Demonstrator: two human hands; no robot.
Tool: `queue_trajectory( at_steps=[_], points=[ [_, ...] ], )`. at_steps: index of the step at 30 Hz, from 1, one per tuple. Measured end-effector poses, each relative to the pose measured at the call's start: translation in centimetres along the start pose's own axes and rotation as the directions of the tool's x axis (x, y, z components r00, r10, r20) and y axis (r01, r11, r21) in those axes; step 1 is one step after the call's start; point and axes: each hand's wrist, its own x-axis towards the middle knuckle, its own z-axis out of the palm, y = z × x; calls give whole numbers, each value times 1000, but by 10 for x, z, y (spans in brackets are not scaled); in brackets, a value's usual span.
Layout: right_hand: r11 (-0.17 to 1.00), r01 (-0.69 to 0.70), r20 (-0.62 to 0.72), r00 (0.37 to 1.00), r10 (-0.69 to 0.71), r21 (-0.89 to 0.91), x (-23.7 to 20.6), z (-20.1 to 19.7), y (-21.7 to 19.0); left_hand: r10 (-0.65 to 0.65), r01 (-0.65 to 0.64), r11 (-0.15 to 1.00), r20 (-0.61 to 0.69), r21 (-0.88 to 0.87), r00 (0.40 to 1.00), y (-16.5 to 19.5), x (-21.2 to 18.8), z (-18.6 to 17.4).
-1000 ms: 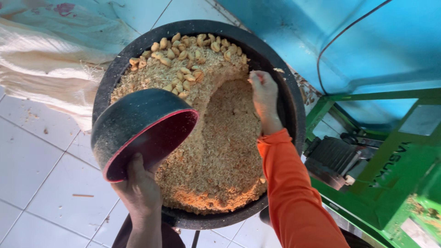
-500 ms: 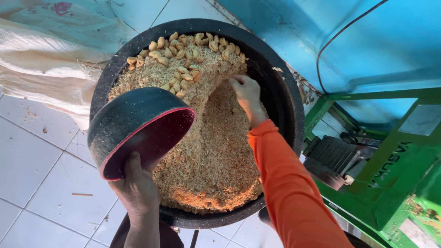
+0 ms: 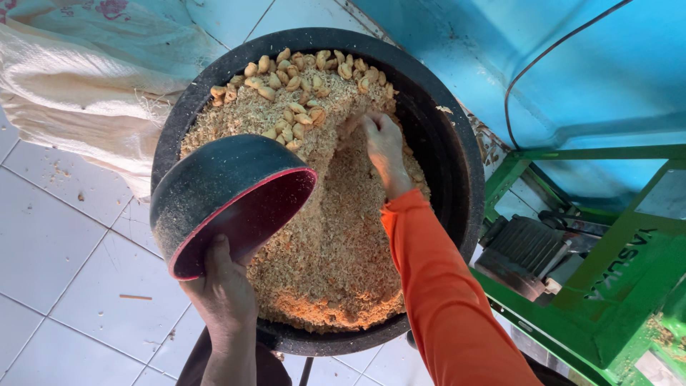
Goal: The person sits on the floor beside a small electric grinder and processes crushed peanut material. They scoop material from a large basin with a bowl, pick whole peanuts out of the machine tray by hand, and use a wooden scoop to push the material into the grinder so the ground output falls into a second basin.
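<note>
Orange cloth covers the right arm down to the wrist, and the right hand beyond it is pushed into the far side of the heap, fingers bent and partly buried among the pale chunks, so I cannot tell whether they are closed on anything or only raking. It works right at the edge where those chunks meet the finer stuff, which looks like the reason for the long reach across.

The left hand is clamped on the near rim of a small dark bowl, thumb over the edge and the red inside turned down and towards the heap. Held tilted like that, just above the near part of the pile, its mouth is open to whatever gets drawn back towards it.

Under both hands sits the big black basin, filled most of the way with tan, shredded, sawdust-like material; the chunks lie piled at the far rim.

Outward again: a white woven sack slumps on the white floor tiles to the left, a green metal machine frame stands to the right, and a blue sheet lies behind it.
</note>
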Motion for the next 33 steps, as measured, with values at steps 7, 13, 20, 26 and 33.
queue_trajectory(
  at_steps=[7,13,20,26,33],
  points=[
    [853,-147,222,974,38,501,-17,-36,25,-4,4,1000,-8,-1,1000,-2,0,-2],
    [864,-354,327,914,239,357,-23,-50,41,-6,6,1000,25,3,1000,-1,0,-2],
    [994,-58,-25,998,56,-96,-24,-95,26,5,-5,1000,-10,2,1000,1,1,3],
    [821,185,248,967,-54,-540,-14,-122,37,-35,35,999,-9,3,999,6,1,5],
    [747,134,488,827,277,-651,-8,-78,64,-14,15,1000,-27,14,1000,5,-4,-2]
  ],
)
